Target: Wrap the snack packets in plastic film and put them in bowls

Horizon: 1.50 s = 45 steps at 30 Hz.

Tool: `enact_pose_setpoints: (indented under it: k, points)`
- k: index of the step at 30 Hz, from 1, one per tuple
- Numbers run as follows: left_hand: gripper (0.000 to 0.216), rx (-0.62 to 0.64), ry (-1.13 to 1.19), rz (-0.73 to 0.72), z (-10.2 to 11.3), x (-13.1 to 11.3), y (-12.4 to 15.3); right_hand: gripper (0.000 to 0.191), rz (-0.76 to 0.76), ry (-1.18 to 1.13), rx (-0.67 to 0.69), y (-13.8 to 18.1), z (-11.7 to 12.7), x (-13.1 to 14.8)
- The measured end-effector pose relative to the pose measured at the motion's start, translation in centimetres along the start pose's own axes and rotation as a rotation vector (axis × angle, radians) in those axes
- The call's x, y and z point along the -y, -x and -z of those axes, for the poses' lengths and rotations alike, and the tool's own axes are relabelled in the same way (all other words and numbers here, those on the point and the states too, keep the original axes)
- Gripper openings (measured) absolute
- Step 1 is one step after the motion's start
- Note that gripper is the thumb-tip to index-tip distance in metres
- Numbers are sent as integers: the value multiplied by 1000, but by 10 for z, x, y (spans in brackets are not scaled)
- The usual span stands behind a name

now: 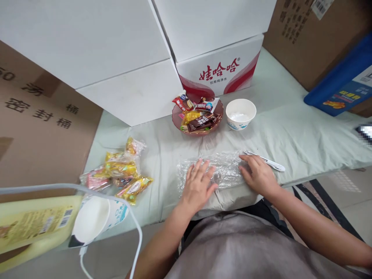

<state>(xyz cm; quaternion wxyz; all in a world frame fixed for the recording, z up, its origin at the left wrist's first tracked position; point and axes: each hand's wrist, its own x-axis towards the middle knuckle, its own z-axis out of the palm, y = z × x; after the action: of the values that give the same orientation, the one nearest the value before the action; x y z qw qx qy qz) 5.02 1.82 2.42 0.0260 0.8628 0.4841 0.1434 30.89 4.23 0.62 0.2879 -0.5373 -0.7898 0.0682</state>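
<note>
A crumpled sheet of clear plastic wrap [225, 167] lies on the pale green cloth near the table's front edge. My left hand [198, 185] rests flat on its left part, fingers spread and open. My right hand [258, 174] presses on the wrap's right end with the fingers stretched forward. A small white-handled knife [269, 162] lies just beyond my right hand, touching the wrap's far right corner. Neither hand holds anything.
A reddish bowl [218, 112] of wrapped snacks and a white paper bowl [241, 113] stand behind the wrap. Loose snack packets [122, 170] lie at the left, with paper cups [95, 219] and a yellow bottle [31, 224] nearer. White [122, 50] and brown cartons [37, 128] wall in the back.
</note>
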Motion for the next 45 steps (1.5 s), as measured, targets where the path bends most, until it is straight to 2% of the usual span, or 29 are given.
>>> enact_pose_setpoints:
  k: [2,4,8,11,14,17,19,21,23,25,28,31,34,38,41,43,45]
  points:
    - [57,152,-1,-82,-12,-6,0,37,9,54,49,-2,-2,-5]
    - [61,223,0,-102,-19,-7,3,40,-8,112,71,-5,0,-11]
    - [60,231,18,-99,-20,-7,5,39,-31,161,25,-9,5,-14]
    - [63,239,31,-81,-18,-7,4,47,131,146,118,-8,-1,-3]
    - [74,220,11,45,-17,4,6,63,239,177,253,-3,-15,4]
    - [85,169,-42,276,-14,31,18,68,213,190,297,2,-23,2]
    - [88,136,-77,387,-9,49,29,68,205,170,310,2,-20,-1]
    - [89,92,-82,400,0,59,40,69,215,123,315,2,-11,-3]
    - [80,51,-40,314,9,60,48,69,244,52,321,1,1,-7]
    - [58,46,43,185,18,54,54,63,282,-17,328,1,12,-13]
    - [23,62,170,51,25,46,59,41,320,-79,328,5,23,-26]
    - [19,26,249,25,26,47,63,20,325,-102,302,11,28,-34]
    - [17,17,326,72,28,53,65,15,325,-126,274,15,30,-32]
    - [12,6,420,224,32,58,60,15,278,-229,270,11,33,-24]
    - [12,-3,417,320,31,61,51,16,247,-251,304,4,31,-22]
    - [13,-9,395,378,29,63,45,26,272,-233,337,-1,27,-22]
    - [14,-19,364,422,26,65,39,24,285,-208,351,-6,22,-22]
